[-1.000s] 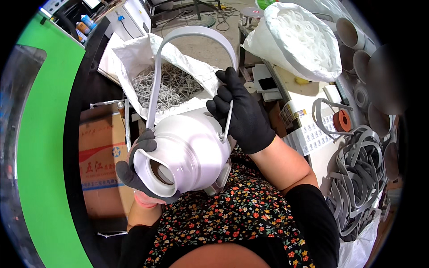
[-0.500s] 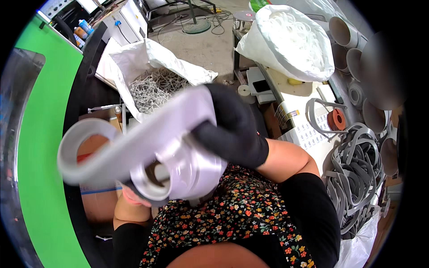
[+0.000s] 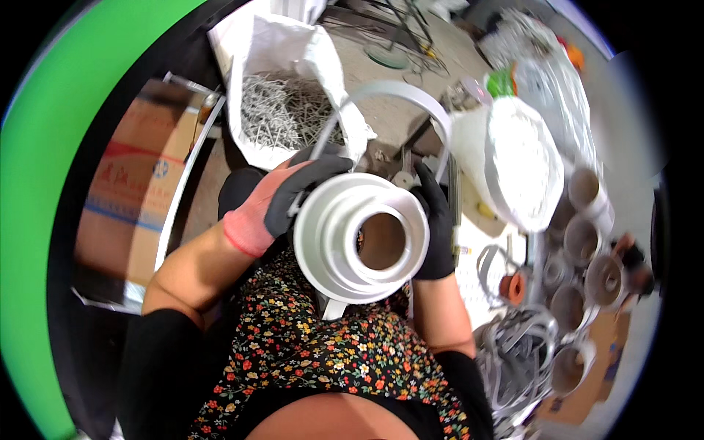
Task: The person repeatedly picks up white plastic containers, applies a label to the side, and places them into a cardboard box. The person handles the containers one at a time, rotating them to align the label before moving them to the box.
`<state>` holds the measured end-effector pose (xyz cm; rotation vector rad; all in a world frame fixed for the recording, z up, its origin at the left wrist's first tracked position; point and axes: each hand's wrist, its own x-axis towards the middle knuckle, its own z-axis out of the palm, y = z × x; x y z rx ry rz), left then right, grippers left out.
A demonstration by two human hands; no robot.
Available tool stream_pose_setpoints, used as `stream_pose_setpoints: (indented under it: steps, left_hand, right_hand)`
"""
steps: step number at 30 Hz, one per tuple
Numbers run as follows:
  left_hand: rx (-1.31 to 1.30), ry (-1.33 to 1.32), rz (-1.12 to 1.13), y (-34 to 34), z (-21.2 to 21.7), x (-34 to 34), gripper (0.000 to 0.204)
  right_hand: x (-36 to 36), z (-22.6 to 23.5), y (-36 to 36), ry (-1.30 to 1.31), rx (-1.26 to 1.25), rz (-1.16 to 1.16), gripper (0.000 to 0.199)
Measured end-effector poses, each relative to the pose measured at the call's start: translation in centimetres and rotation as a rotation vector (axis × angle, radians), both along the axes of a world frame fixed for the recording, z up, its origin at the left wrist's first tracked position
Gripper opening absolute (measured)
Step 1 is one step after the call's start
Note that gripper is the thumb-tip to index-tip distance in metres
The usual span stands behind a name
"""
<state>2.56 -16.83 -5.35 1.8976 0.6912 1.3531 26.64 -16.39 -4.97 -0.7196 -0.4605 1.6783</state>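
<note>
Between my hands is a light grey stepped plastic cylinder (image 3: 323, 235), its round opening facing up toward me. A curved grey handle (image 3: 396, 88) arches out from its far side. My left hand (image 3: 297, 191), in a pink and black glove, grips the left side near one end of the handle. Around the right side closes my right hand (image 3: 438, 227), in a black glove, by the handle's other end. The fingertips of both hands are partly hidden behind the cylinder. It rests close above my flowered apron (image 3: 315, 345).
A white sack (image 3: 246, 110) of small grey metal pieces stands ahead. Another white sack (image 3: 506, 169) holds whitish rings. To the right lie grey handles (image 3: 517, 359), an orange-red roll (image 3: 512, 288) and several grey cylinders (image 3: 583, 238). A cardboard box (image 3: 121, 213) is at left.
The cylinder has turned so its opening faces me, and the handle has swung from the left to the far side. My right hand has moved from the handle to the cylinder's right side.
</note>
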Motion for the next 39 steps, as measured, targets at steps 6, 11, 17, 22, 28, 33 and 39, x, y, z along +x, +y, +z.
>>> stream_pose_setpoints:
  steps: [6,11,17,22,28,33,39]
  left_hand:
    - [-0.869,-0.688,-0.346,-0.6,0.6,0.8,0.019]
    - [-0.628,-0.484,-0.301,-1.7,0.1,0.3,0.028]
    - [-0.821,-0.460,-0.225,-0.4,0.2,0.2,0.031]
    - [-0.856,-0.533,-0.300,0.3,0.5,-0.8,0.034]
    - [-0.860,-0.581,-0.240,0.6,2.3,-0.6,0.018]
    - [-0.593,-0.310,-0.122,-1.0,0.5,-5.0,0.026]
    - [-0.657,-0.223,-0.154,2.7,-3.6,-3.2,0.036]
  right_hand:
    - [1.0,-1.4,-1.3,-0.346,0.114,-0.037,0.038]
    - [-0.3,1.1,-2.1,0.024,-0.056,0.109,0.043]
    - [-2.0,1.7,-2.3,-0.138,0.022,-0.010,0.041]
    - [-1.9,0.7,-2.2,-0.253,0.053,-0.116,0.039]
    - [-3.4,4.1,-3.6,-0.195,0.165,-0.015,0.041]
    - [3.1,-2.6,-0.8,-1.026,0.513,-0.212,0.048]
    - [4.8,-1.8,-4.9,-0.779,0.419,-0.003,0.047]
